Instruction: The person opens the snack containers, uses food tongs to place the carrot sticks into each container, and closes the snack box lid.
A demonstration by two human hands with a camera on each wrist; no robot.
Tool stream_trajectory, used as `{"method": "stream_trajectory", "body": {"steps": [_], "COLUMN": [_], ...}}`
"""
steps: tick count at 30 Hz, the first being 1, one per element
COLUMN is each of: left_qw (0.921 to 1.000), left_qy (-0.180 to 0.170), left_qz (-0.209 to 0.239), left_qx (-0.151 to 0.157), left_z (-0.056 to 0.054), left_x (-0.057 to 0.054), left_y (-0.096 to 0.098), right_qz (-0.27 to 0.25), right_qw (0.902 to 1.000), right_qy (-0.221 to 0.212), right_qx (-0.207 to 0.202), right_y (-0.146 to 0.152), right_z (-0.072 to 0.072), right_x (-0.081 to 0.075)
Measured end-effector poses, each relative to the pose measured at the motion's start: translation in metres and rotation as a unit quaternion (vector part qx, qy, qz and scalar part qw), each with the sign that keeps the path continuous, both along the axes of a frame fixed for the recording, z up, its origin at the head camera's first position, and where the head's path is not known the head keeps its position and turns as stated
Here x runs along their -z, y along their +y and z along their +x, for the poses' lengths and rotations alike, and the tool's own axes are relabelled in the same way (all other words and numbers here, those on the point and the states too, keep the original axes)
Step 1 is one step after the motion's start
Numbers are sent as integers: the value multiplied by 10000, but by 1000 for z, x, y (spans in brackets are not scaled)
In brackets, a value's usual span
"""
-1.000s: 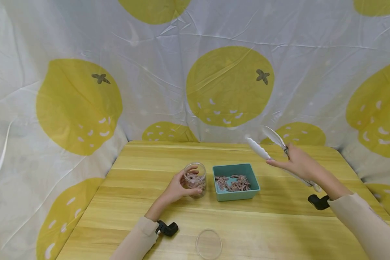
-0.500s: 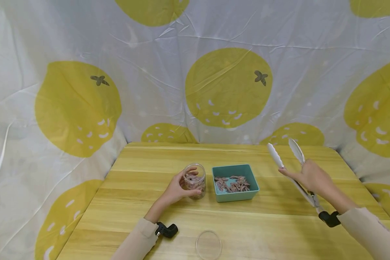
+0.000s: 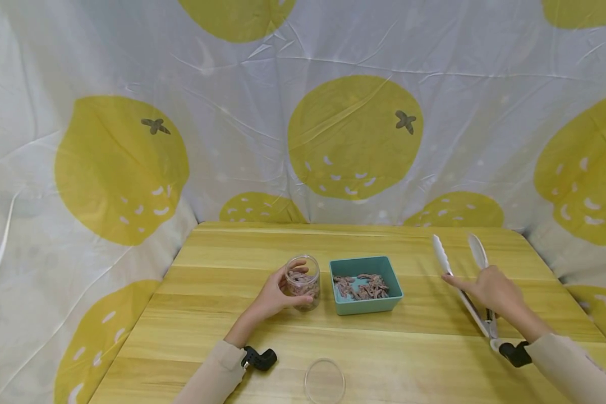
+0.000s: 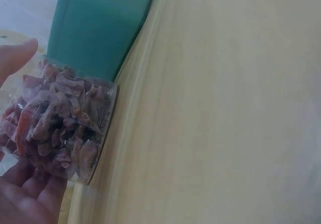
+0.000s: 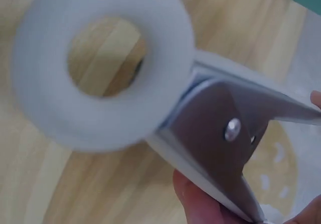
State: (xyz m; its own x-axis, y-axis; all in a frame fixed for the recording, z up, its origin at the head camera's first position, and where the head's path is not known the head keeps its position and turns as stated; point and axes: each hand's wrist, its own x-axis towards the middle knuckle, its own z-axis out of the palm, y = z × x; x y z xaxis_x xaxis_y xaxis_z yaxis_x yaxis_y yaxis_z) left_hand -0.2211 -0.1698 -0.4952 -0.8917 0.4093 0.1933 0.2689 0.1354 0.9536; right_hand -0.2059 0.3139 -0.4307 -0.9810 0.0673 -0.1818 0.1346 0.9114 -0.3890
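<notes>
My left hand [image 3: 274, 293] grips a clear, lidless jar [image 3: 304, 286] standing on the table, thumb on its near side and fingers round the back. Brownish-pink dried strips [image 4: 55, 118] fill much of the jar in the left wrist view. Just right of it is a teal rectangular box [image 3: 367, 306] with more such strips [image 3: 371, 287] on its bottom. At the table's right, my right hand [image 3: 500, 292] holds a pair of tongs [image 3: 467, 297], spread apart, white scalloped tips pointing away from me. The right wrist view shows their ring end [image 5: 103, 123] and metal hinge [image 5: 215, 128] up close.
A round transparent lid [image 3: 325, 381] lies near the front of the wood-grain table [image 3: 399, 359]. Behind the table and at its sides hangs a pale curtain [image 3: 252, 140] with yellow lemon prints. Each wrist wears a black camera mount [image 3: 261, 359].
My right hand has moved right and lower with the tongs, away from the teal box and down toward the table. My left hand and the jar have stayed in place.
</notes>
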Motion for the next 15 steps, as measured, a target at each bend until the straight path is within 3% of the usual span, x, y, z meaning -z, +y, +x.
{"method": "stream_trajectory", "body": {"steps": [9, 15], "left_qw": [10000, 10000], "left_qy": [-48, -58], "left_qz": [17, -3], "left_qx": [-3, -6], "left_z": [1, 1], "left_x": [-1, -1], "left_y": [1, 2], "right_qz": [-477, -458], "right_qw": [9977, 9963], "right_qy": [-459, -712], "right_qx": [147, 166], "right_y": [12, 19], "right_z": [4, 2], "right_x": [10, 13]}}
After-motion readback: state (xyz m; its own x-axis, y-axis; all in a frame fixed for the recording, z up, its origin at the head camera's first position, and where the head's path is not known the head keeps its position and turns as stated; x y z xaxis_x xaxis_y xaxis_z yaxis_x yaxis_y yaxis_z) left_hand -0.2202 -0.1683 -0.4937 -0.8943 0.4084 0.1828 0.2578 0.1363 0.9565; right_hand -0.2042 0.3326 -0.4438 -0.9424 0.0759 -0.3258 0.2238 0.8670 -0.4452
